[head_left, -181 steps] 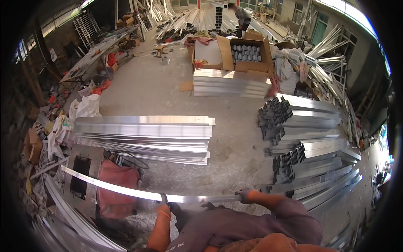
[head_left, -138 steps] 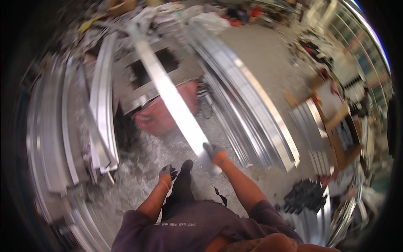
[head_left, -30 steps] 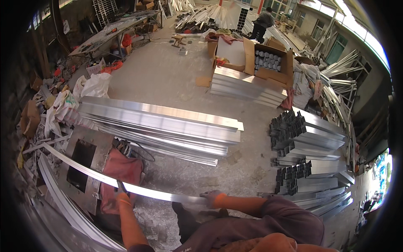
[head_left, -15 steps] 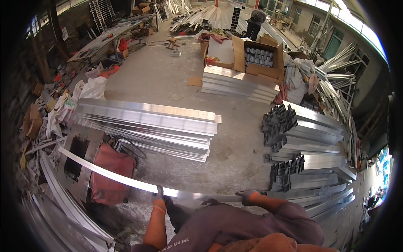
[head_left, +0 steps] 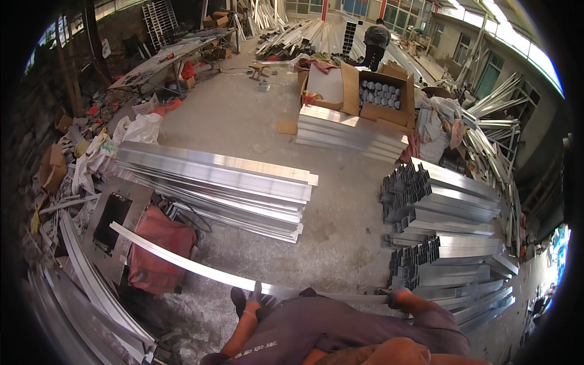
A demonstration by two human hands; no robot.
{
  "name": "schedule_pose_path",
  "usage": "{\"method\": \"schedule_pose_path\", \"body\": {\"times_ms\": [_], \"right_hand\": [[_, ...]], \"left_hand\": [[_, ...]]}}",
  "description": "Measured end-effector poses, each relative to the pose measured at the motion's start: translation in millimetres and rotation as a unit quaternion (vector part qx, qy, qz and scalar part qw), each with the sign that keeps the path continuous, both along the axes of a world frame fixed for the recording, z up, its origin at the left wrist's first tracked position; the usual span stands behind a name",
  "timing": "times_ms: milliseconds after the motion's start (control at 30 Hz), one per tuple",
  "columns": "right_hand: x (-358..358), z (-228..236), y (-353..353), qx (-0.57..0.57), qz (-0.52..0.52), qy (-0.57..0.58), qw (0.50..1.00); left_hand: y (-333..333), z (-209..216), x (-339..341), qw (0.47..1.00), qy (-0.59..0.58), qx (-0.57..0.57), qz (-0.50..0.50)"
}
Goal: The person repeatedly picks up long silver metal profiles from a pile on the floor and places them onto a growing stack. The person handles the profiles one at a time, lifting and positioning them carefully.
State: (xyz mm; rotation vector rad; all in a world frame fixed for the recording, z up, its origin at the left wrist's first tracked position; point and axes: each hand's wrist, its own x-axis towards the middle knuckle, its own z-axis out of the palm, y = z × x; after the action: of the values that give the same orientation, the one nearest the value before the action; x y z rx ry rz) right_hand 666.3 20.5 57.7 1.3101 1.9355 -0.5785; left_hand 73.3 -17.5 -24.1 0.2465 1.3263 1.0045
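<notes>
A long, bright aluminium profile [head_left: 182, 260] lies across in front of my body, its left end above a red cloth-covered thing [head_left: 163, 252]. My left hand [head_left: 260, 295], in a dark grey glove, is closed round the profile near its middle, thumb up. Farther right, my right hand [head_left: 399, 297], also gloved, grips it close to its right end. That end is partly hidden by the hand, and my dark shirt hides a stretch of the lower edge. Next to the red cover stands a metal machine table [head_left: 131, 204] with a dark opening.
Stacked aluminium profiles [head_left: 219, 182] lie ahead; more bundles [head_left: 450, 194] are on the right, with long profiles [head_left: 97, 292] at lower left. Cardboard boxes [head_left: 350, 91] sit on another stack. A person [head_left: 376, 44] stands at the far end. Bags [head_left: 143, 128] and scraps line the left.
Both hands have shifted to the right with the profile between them, and its left end has moved right over the red cover. The whole view has tilted slightly upward.
</notes>
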Motion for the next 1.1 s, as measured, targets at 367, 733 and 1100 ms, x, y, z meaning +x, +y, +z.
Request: {"method": "schedule_pose_path", "body": {"times_ms": [367,733,1100], "right_hand": [[-12,24,15,0.062,-0.018,-0.009,0.998],[-205,52,103,-0.118,-0.029,0.381,0.917],[-229,59,137,-0.211,-0.011,0.33,0.92]], "left_hand": [[24,63,-24,0.952,-0.066,0.018,0.299],[-8,71,-67,0.903,-0.045,0.068,0.422],[-46,62,-63,0.913,-0.017,0.106,0.395]]}}
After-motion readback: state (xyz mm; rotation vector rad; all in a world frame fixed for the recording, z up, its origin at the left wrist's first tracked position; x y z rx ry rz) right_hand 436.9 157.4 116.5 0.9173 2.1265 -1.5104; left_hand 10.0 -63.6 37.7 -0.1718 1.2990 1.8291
